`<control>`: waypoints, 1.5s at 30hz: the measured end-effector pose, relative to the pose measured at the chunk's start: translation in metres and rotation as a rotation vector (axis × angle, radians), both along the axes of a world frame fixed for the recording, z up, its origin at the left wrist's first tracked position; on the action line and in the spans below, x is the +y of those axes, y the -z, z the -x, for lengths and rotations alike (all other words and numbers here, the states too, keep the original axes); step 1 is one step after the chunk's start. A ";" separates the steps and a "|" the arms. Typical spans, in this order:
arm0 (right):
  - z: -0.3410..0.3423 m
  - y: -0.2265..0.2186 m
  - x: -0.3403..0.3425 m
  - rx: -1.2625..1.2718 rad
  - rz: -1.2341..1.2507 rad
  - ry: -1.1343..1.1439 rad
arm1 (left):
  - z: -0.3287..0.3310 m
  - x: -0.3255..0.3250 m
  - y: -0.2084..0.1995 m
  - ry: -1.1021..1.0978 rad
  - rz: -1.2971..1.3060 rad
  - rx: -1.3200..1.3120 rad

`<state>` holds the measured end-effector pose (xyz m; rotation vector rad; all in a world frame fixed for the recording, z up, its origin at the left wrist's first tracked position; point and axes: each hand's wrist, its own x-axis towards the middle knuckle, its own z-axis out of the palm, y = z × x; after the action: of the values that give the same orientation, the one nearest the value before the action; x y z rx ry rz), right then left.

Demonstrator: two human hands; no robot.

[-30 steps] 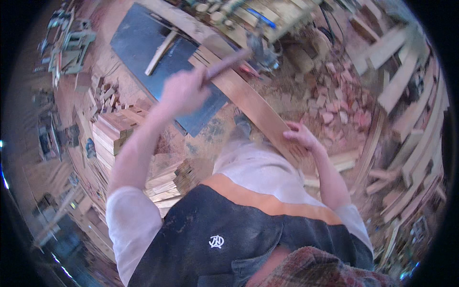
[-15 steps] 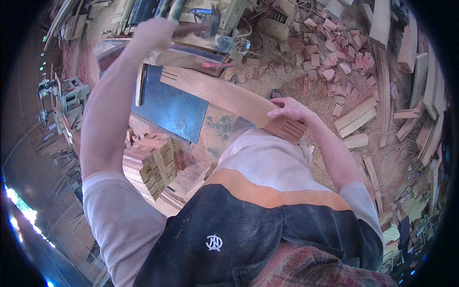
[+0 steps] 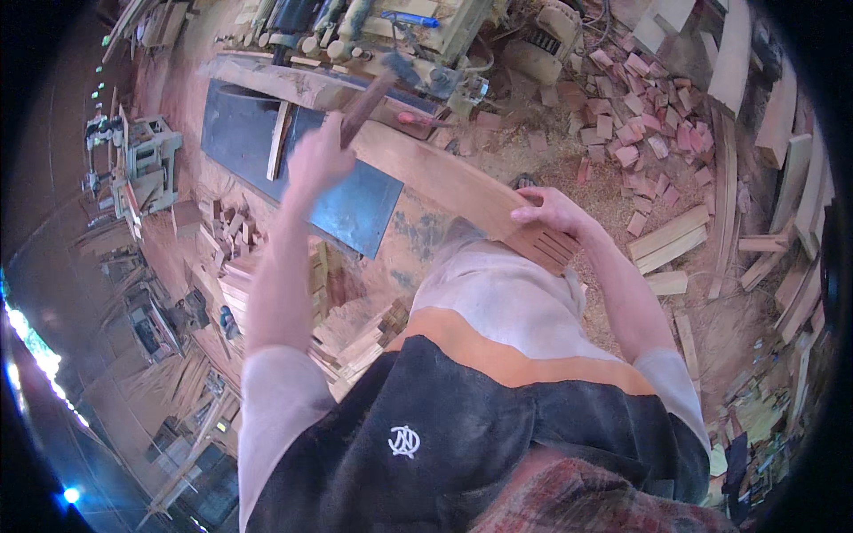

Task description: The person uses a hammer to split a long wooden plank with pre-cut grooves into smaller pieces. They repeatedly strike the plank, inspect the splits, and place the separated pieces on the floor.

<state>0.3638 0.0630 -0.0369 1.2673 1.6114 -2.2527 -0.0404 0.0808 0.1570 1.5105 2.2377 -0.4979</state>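
In my left hand [image 3: 320, 160] is a hammer [image 3: 366, 108], closed around its wooden handle. The hammer's head is blurred and points away from me, above the far part of a long wooden board [image 3: 435, 173]. The board slants from the far left toward my body. My right hand [image 3: 553, 213] grips its near end, thumb on top, just beside several narrow slots cut there. My left hand and the hammer cover part of the board's far end. Under and beside that end is a dark metal tabletop [image 3: 360, 209] with a thin wood strip [image 3: 281, 140] on it.
Beyond the board stands a machine with rollers [image 3: 338, 44], a blue object [image 3: 410, 18] on it. Reddish wood offcuts [image 3: 635, 115] lie heaped on the sawdust floor at the far right, with longer planks [image 3: 671, 238] nearer. Stacked wood pieces [image 3: 324, 275] stand left of my body.
My left hand has come down toward me and to the right with the hammer, now over the metal tabletop. My right hand stays on the board's near end. The view has shifted slightly.
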 end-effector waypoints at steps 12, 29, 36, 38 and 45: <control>0.010 -0.001 0.023 0.040 0.114 -0.016 | -0.012 -0.207 0.143 -1.200 -0.454 -0.350; 0.055 -0.003 0.028 0.039 0.107 -0.010 | -0.102 -0.051 0.198 -0.983 -1.209 -0.333; 0.100 0.002 0.040 0.080 0.128 -0.011 | -0.052 -0.036 0.195 -1.031 -1.239 -0.390; 0.106 0.005 0.041 0.083 0.125 -0.010 | -0.047 -0.034 0.193 -1.035 -1.235 -0.373; 0.112 0.005 0.043 0.088 0.149 0.000 | -0.040 -0.034 0.196 -1.047 -1.217 -0.397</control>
<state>0.2518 0.1057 -0.0416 1.1471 1.4371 -2.4087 -0.0005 0.0467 -0.0388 0.3959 2.5764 1.5074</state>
